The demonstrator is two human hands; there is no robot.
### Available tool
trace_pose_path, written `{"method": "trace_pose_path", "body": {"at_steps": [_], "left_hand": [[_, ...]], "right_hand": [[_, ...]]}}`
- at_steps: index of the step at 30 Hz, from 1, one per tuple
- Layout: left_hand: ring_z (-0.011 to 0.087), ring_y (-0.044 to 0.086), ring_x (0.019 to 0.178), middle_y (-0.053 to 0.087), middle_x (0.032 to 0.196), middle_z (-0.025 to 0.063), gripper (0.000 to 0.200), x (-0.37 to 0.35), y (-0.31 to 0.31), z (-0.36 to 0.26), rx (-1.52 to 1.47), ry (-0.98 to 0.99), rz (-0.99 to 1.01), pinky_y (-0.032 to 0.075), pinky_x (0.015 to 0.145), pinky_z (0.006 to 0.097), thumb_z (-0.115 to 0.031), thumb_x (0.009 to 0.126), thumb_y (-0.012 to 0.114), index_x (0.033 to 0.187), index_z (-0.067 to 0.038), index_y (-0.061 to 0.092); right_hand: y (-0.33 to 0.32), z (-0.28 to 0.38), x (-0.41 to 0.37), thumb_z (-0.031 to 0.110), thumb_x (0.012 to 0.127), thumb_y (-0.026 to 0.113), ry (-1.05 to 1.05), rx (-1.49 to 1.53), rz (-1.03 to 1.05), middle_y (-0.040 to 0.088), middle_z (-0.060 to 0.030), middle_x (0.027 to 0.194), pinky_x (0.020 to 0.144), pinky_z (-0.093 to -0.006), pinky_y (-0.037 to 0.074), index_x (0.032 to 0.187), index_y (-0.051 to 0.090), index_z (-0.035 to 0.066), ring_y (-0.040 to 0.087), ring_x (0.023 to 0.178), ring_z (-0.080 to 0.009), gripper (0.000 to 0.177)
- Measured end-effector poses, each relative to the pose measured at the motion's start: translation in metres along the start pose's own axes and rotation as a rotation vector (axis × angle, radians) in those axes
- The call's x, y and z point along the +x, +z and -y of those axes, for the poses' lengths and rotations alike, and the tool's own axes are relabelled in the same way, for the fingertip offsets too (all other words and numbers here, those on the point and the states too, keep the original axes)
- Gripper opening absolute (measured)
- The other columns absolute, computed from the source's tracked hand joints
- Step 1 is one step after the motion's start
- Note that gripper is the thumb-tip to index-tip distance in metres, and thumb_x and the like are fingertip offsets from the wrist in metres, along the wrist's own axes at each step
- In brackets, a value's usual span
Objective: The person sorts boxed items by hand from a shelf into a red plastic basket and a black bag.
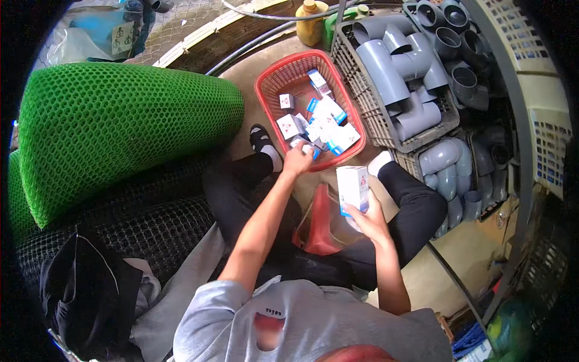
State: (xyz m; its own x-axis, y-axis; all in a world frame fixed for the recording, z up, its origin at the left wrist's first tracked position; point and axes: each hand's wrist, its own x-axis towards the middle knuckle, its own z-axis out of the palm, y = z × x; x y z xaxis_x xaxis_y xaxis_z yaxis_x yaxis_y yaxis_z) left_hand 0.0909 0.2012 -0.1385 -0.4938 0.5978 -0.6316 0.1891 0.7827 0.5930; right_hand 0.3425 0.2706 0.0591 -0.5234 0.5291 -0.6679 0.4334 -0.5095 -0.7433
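Observation:
In my right hand (371, 222) is a white box with blue at its lower end (353, 186), tilted upright above my lap. My fingers close round its lower part. My left hand (298, 158) reaches over the near rim of a red plastic basket (260, 90), its fingers closed on a small white-and-blue box (312, 151). Several more small boxes lie loosely in the basket, among them a white box (286, 101) near its left wall and a larger white-and-blue box (342, 139) at the right.
A rolled green plastic mesh (132, 130) lies at my left, with black netting (114, 241) below it. Crates of grey pipe fittings (395, 72) stand to the right. Between my legs is a red plastic piece (321, 223). A yellow jug (310, 24) stands behind the basket.

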Motion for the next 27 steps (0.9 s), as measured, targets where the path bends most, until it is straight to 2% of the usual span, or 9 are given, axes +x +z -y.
{"method": "trace_pose_path", "body": {"at_steps": [5,8,11,18,21,23,24,25,27], "left_hand": [[0.0389,0.062,0.127,0.065,0.133,0.0264,0.074,0.061,0.043,0.036,0.298,-0.104,0.060,0.049,0.106,0.0468,-0.053,0.088,0.070,0.148,-0.014,0.052],[0.0404,0.062,0.125,0.064,0.132,0.0269,0.065,0.074,0.060,0.052,0.109,-0.223,-0.003,0.050,0.105,0.0471,-0.044,0.085,0.078,0.141,-0.025,0.054],[0.0440,0.060,0.123,0.058,0.132,0.0289,0.059,0.070,0.069,0.053,-0.041,-0.291,-0.089,0.050,0.104,0.0483,-0.037,0.082,0.082,0.133,-0.023,0.056],[0.0445,0.060,0.112,0.053,0.122,0.0268,0.045,-0.008,0.040,0.010,0.013,-0.121,-0.377,0.050,0.097,0.0514,-0.027,0.086,0.078,0.126,-0.020,0.059],[0.0447,0.062,0.106,0.055,0.117,0.0255,0.043,-0.028,0.018,0.014,0.069,-0.053,-0.422,0.051,0.094,0.0506,-0.020,0.089,0.073,0.130,-0.019,0.058],[0.0413,0.064,0.104,0.058,0.116,0.0260,0.055,-0.027,0.006,0.023,-0.096,0.214,-0.517,0.052,0.093,0.0483,-0.012,0.086,0.074,0.138,-0.016,0.054],[0.0349,0.065,0.110,0.061,0.121,0.0271,0.074,-0.030,-0.007,0.010,-0.247,0.437,-0.562,0.055,0.088,0.0441,-0.001,0.084,0.073,0.150,-0.014,0.041],[0.0311,0.066,0.112,0.060,0.131,0.0279,0.088,-0.039,-0.017,-0.002,-0.679,0.147,-0.355,0.057,0.087,0.0403,0.006,0.083,0.073,0.156,-0.015,0.029],[0.0292,0.069,0.105,0.061,0.129,0.0248,0.096,-0.035,-0.029,-0.010,-0.850,0.157,-0.415,0.061,0.082,0.0403,0.006,0.083,0.074,0.159,-0.016,0.020]], "right_hand": [[-0.026,0.032,-0.009,0.008,0.087,0.077,-0.300,-0.203,-0.083,0.071,-0.0121,0.116,0.094,-0.0359,0.054,0.132,0.056,-0.002,0.069,0.107,-0.0191,0.051],[-0.049,0.032,-0.008,0.011,0.087,0.078,-0.293,-0.220,-0.152,0.071,-0.0127,0.116,0.094,-0.0354,0.053,0.132,0.056,-0.002,0.068,0.106,-0.0191,0.052],[-0.067,0.026,-0.006,0.010,0.088,0.078,-0.253,-0.175,-0.182,0.071,-0.0122,0.115,0.092,-0.0340,0.053,0.131,0.056,-0.002,0.068,0.105,-0.0177,0.049],[-0.070,-0.010,0.017,0.007,0.090,0.076,-0.204,0.048,-0.264,0.071,-0.0095,0.112,0.087,-0.0325,0.054,0.130,0.056,-0.001,0.068,0.100,-0.0160,0.045],[-0.068,-0.012,0.023,0.008,0.090,0.076,-0.241,-0.049,-0.245,0.072,-0.0100,0.111,0.086,-0.0326,0.054,0.130,0.056,-0.002,0.068,0.099,-0.0161,0.046],[-0.070,-0.021,0.031,0.009,0.089,0.076,-0.291,-0.116,-0.239,0.072,-0.0108,0.111,0.086,-0.0326,0.054,0.128,0.057,-0.001,0.068,0.099,-0.0163,0.045],[-0.069,-0.020,0.032,0.009,0.089,0.077,-0.299,-0.106,-0.230,0.072,-0.0111,0.110,0.086,-0.0327,0.054,0.127,0.057,-0.001,0.068,0.098,-0.0164,0.045],[-0.069,-0.020,0.033,0.010,0.088,0.077,-0.308,-0.097,-0.222,0.072,-0.0114,0.110,0.086,-0.0329,0.054,0.127,0.058,-0.001,0.068,0.098,-0.0165,0.044],[-0.069,-0.020,0.033,0.010,0.088,0.077,-0.319,-0.116,-0.212,0.072,-0.0113,0.110,0.086,-0.0331,0.054,0.127,0.058,-0.001,0.068,0.098,-0.0165,0.044]]}}
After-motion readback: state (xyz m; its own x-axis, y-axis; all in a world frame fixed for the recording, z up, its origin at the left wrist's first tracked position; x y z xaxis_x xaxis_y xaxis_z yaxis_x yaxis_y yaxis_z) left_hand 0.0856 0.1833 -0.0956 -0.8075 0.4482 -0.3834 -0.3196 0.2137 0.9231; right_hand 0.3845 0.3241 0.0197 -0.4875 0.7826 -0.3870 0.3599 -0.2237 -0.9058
